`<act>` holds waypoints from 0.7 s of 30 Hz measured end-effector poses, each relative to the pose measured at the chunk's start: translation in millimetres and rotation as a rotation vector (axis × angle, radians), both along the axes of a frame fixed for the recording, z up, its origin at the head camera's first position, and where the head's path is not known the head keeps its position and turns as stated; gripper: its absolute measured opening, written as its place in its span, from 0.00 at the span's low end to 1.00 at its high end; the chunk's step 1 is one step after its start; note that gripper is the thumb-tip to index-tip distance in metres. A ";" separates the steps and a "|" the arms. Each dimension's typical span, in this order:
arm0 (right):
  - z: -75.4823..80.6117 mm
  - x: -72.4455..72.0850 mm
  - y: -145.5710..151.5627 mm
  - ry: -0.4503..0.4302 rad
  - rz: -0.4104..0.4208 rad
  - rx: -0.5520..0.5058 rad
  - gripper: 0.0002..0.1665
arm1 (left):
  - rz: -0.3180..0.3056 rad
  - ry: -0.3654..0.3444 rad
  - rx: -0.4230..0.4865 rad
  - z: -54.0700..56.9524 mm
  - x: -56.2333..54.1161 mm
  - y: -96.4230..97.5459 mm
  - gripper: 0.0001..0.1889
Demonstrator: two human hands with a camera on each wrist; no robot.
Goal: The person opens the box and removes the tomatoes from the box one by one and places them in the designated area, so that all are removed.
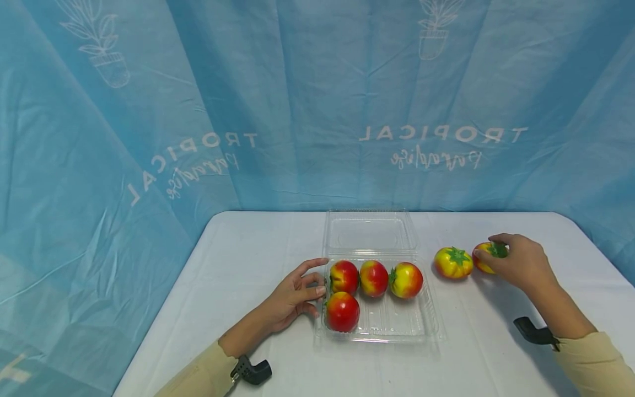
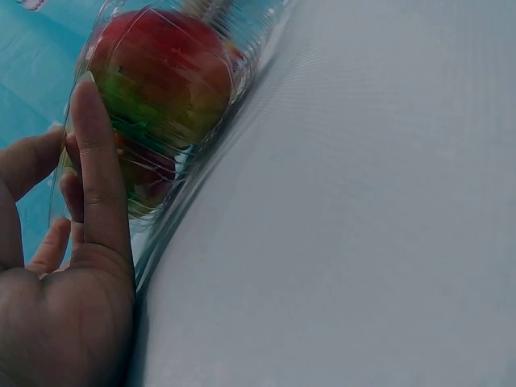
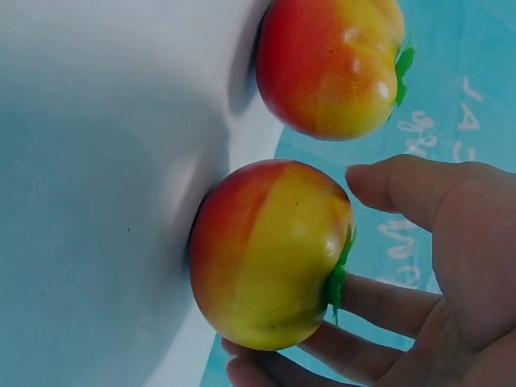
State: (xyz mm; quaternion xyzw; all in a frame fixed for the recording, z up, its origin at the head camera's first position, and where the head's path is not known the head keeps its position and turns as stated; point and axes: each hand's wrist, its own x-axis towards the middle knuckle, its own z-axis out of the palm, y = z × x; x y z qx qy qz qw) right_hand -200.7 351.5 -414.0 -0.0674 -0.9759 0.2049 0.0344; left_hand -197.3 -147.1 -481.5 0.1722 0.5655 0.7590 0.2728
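Note:
A clear plastic box (image 1: pixel 397 325) with its lid (image 1: pixel 367 231) folded back lies on the table. Several red-yellow tomatoes sit inside, among them one tomato (image 1: pixel 343 312) at the front left. My left hand (image 1: pixel 290 300) touches the box's left side, its fingers fairly straight along the wall; in the left wrist view a tomato (image 2: pixel 161 72) shows through the plastic. On the right, my right hand (image 1: pixel 521 262) is spread about a yellow-red tomato (image 3: pixel 270 258) with a green calyx. The thumb tip stands slightly apart from it, while other fingers reach behind it, partly hidden.
Another yellow tomato (image 1: pixel 453 263) stands just left of the right hand's one, outside the box. A white cloth covers the table (image 1: pixel 238 248). A blue printed curtain (image 1: pixel 317 110) hangs behind the table's far edge.

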 end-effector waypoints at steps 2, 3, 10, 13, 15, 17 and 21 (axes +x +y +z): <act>0.5 0.1 0.5 0.001 0.002 0.002 0.42 | -0.001 0.001 -0.001 -0.2 0.1 0.1 0.36; 0.8 0.1 0.7 0.002 0.003 0.002 0.43 | -0.001 0.001 -0.002 -0.2 0.1 0.1 0.36; 3.4 2.3 0.6 0.045 0.003 0.012 0.42 | -0.004 -0.008 -0.003 -0.3 -0.5 0.0 0.37; 4.5 3.6 -2.2 0.089 -0.001 0.021 0.40 | -0.007 -0.008 -0.002 -0.5 -0.9 -0.2 0.37; 6.1 4.8 -5.9 0.125 0.002 0.025 0.39 | -0.008 -0.007 -0.002 -0.5 -1.0 -0.4 0.37; 8.8 6.1 -10.9 0.158 0.009 0.026 0.37 | -0.009 -0.004 -0.006 -0.6 -1.1 -0.5 0.36; 15.8 11.0 -23.3 0.199 0.035 0.020 0.37 | -0.011 -0.004 -0.011 -1.2 -1.5 -0.6 0.35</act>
